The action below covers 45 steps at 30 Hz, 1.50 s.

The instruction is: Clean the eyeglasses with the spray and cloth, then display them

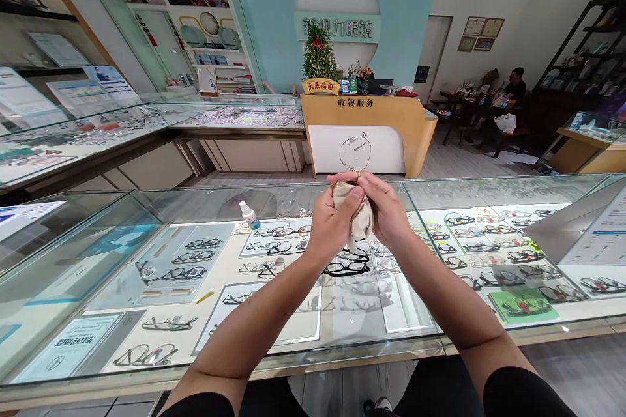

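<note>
Both hands are raised close together above the glass display counter. My left hand point(328, 220) is closed, its thumb and fingers pinching a bunched beige cloth point(360, 218). My right hand point(387, 205) is closed too, its fingers at the cloth's upper right edge, by a thin-rimmed pair of glasses point(355, 154). One round lens of this pair stands up above the fingertips; the rest is hidden by the cloth and hands. Below the hands, black-framed glasses point(346, 265) lie near the counter's middle. To the left, a small white and blue bottle point(249, 215) stands on the glass.
The glass counter point(293, 352) runs across in front of me, with rows of eyeglasses. At right, a tilted display sign point(587, 221) rises from it. Beyond are a wooden cashier desk point(418, 130) and a seated person point(516, 86) at the far right.
</note>
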Motion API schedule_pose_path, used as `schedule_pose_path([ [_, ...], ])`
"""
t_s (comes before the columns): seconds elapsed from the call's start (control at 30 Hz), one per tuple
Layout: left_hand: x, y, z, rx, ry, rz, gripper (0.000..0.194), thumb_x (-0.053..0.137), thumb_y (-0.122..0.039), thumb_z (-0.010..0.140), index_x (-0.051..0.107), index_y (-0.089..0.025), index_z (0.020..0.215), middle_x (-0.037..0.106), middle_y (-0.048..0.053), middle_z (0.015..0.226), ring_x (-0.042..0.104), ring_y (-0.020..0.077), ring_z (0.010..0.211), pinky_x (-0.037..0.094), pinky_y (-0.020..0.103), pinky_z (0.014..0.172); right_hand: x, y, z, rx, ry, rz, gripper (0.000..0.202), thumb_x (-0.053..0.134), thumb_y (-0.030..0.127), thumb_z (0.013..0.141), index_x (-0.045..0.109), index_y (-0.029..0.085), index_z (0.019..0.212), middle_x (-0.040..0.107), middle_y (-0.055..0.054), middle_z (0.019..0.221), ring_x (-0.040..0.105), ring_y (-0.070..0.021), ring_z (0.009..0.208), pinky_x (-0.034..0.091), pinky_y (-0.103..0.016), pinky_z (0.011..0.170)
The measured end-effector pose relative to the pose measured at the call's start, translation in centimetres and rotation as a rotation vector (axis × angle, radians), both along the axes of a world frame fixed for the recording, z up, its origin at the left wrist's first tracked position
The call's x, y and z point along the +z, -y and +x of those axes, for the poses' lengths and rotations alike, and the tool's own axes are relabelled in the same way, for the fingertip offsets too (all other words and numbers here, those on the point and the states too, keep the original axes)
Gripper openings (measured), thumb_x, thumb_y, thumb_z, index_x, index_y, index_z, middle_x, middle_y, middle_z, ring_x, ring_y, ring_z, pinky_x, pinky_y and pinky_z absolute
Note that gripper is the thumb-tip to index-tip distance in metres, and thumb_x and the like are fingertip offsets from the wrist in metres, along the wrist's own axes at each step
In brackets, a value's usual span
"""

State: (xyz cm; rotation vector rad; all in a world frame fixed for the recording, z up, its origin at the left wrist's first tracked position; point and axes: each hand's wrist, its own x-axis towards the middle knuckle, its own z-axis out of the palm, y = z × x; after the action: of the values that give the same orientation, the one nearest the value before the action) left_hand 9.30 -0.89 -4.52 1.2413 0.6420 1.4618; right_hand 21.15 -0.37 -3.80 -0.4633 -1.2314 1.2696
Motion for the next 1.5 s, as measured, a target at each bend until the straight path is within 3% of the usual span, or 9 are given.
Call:
schedule_pose_path([
  [0.17,0.1,0.0,-0.3,0.133,-0.038,0.055,0.067,0.083,-0.084,0.084,0.060,-0.022,0.074,0.047,-0.004,0.061,0.040,0.0114,0.058,0.036,0.029,0.055,0.2,0.5,0.0,0.001,0.050,0.024,0.036,0.080,0.063,0.096,0.089,0.031,0.110,0.085,-0.005,0.134,0.072,-0.0317,0.137,0.055,-0.045,0.121],
  [0.37,0.5,-1.4,-1.7,-0.074,-0.185,0.040,0.064,0.081,-0.084,0.085,0.074,-0.020,0.086,0.066,0.001,0.078,0.058,0.0163,0.076,0.046,0.028,0.068,0.4,-0.5,1.1,-0.021,-0.021,-0.011,0.026,0.087,0.055,0.092,0.086,0.029,0.096,0.087,-0.005,0.128,0.076,-0.0301,0.128,0.058,-0.045,0.116],
  [0.47,0.6,-2.3,-2.8,-0.120,-0.253,0.033,0.068,0.078,-0.086,0.087,0.076,-0.018,0.090,0.070,0.002,0.084,0.061,0.0182,0.081,0.048,0.029,0.074,0.8,-1.0,1.8,-0.062,-0.037,-0.004,0.026,0.089,0.054,0.089,0.084,0.028,0.088,0.085,-0.005,0.131,0.073,-0.0303,0.133,0.056,-0.046,0.118],
  [0.7,1.6,-4.2,-4.9,0.076,-0.234,-0.017,0.072,0.086,-0.090,0.074,0.077,-0.020,0.089,0.072,0.003,0.080,0.067,0.0221,0.085,0.050,0.030,0.075,1.4,-1.3,2.7,-0.095,0.077,0.035,0.026,0.087,0.054,0.090,0.085,0.030,0.082,0.081,-0.004,0.135,0.061,-0.0310,0.150,0.045,-0.045,0.127],
  [0.83,2.0,-4.4,-5.1,0.060,-0.184,-0.035,0.075,0.085,-0.092,0.072,0.077,-0.020,0.086,0.067,0.002,0.071,0.064,0.0205,0.076,0.049,0.030,0.070,0.8,-1.4,2.4,-0.017,0.178,0.080,0.028,0.083,0.057,0.095,0.087,0.030,0.086,0.076,-0.004,0.141,0.054,-0.0292,0.154,0.040,-0.043,0.129],
  [1.0,2.3,-3.8,-5.1,-0.019,-0.192,0.057,0.065,0.086,-0.083,0.080,0.073,-0.019,0.077,0.062,0.001,0.068,0.052,0.0148,0.064,0.043,0.029,0.063,0.0,-1.5,1.8,0.032,0.256,0.067,0.029,0.083,0.055,0.095,0.087,0.028,0.087,0.073,-0.004,0.128,0.064,-0.0281,0.131,0.044,-0.040,0.122],
  [1.17,2.8,-3.8,-5.6,-0.144,-0.246,0.089,0.055,0.097,-0.068,0.077,0.079,-0.017,0.087,0.070,0.002,0.076,0.058,0.0150,0.067,0.046,0.028,0.065,0.3,-1.4,2.1,0.063,0.244,0.043,0.030,0.084,0.055,0.092,0.087,0.026,0.082,0.072,-0.004,0.114,0.064,-0.0255,0.115,0.048,-0.037,0.110],
  [1.3,3.0,-3.9,-6.0,-0.147,-0.252,0.079,0.051,0.105,-0.055,0.071,0.084,-0.016,0.097,0.076,0.003,0.085,0.063,0.0151,0.074,0.048,0.026,0.069,0.5,-1.4,2.5,0.069,0.251,0.003,0.027,0.085,0.051,0.090,0.088,0.026,0.081,0.070,-0.002,0.099,0.062,-0.0228,0.105,0.047,-0.035,0.103],
  [1.5,2.8,-3.8,-6.0,-0.131,-0.289,0.130,0.049,0.106,-0.049,0.070,0.084,-0.015,0.097,0.077,0.005,0.086,0.067,0.0164,0.075,0.052,0.026,0.069,0.7,-1.5,2.9,0.106,0.268,-0.063,0.026,0.088,0.049,0.088,0.087,0.025,0.079,0.071,-0.003,0.094,0.061,-0.0214,0.098,0.044,-0.035,0.093],
])
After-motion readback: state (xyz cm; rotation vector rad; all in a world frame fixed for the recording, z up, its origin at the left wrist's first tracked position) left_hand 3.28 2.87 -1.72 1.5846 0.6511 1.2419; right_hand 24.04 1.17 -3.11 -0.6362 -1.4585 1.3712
